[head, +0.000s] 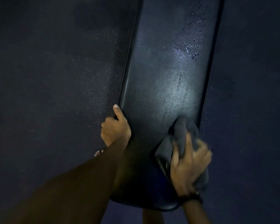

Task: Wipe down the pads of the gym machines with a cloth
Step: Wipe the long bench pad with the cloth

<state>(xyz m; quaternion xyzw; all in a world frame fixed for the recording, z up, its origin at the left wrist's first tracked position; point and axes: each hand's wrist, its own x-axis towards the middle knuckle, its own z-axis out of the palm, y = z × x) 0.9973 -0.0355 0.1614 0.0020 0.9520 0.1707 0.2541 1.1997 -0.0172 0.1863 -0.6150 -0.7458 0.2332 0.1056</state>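
**Desk:** What did the head view show?

**Photographer:** A long dark gym pad (160, 88) ran from the near edge of the frame up and away, over a dark speckled floor (55, 70). The left hand (116, 128) held the pad's left edge, its grip clamped there: thumb lying up along the rim, fingers curled under and out of sight.

**Desk:** And the cloth?

**Photographer:** A grey cloth (181, 143) was bunched in the right hand (189, 167), whose grip was closed on it, fingers wrapped over the folds. The cloth lay against the pad's surface near its right edge, part of it poking out just beyond the fingertips. The hand was blurred.

**Desk:** Anything ahead of that grip?

**Photographer:** Directly beyond the cloth the pad carried a pale wet sheen (174, 92). Farther off, well apart from the hand, water droplets (192, 49) beaded toward the right side of the pad. A dark band (192, 197) circled the right wrist. Toes (99, 153) showed just below the left hand, on the floor.
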